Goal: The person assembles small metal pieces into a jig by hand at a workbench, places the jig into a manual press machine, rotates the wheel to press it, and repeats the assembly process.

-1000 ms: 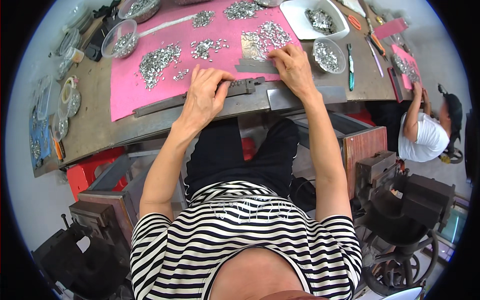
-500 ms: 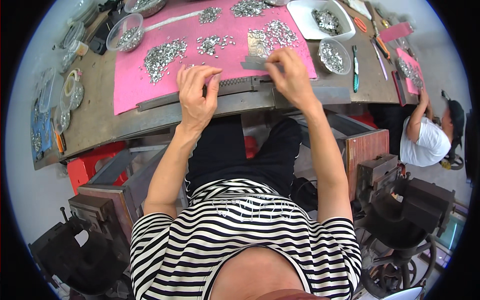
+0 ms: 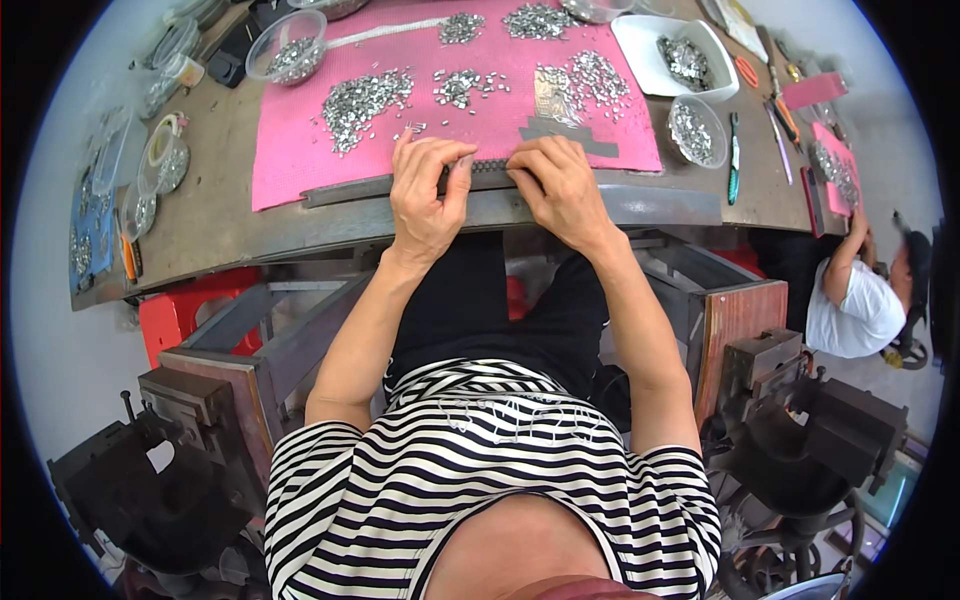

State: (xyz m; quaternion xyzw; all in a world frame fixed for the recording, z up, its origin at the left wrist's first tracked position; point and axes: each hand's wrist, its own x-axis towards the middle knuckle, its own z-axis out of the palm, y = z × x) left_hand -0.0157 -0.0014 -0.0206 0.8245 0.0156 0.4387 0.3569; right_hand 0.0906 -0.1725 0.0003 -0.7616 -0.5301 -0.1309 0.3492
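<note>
At the table's near edge lies a long dark metal bar [image 3: 345,190] with a row of small notches or links along its middle. My left hand [image 3: 430,195] is over the bar, fingers curled and thumb drawn in; whatever its fingertips may hold is hidden. Close to its right, my right hand [image 3: 562,190] has its fingers pressed together at the notched row, also hiding what they grip. Just beyond the right hand, grey flat strips [image 3: 600,148] rest on the pink mat [image 3: 285,150]. Small silvery metal pieces [image 3: 368,105] lie in several piles past both hands.
A clear round tub [image 3: 287,48] of metal pieces stands at the left, another tub [image 3: 697,132] at the right by a white tray [image 3: 625,45]. A green-handled brush [image 3: 734,160] and orange-handled pliers [image 3: 785,118] lie farther right. A person in a white shirt [image 3: 860,305] works at the far right.
My right hand has come down from the grey strips to the notched bar, nearer my left hand. The grey strips now lie released on the mat. The whole view has shifted slightly.
</note>
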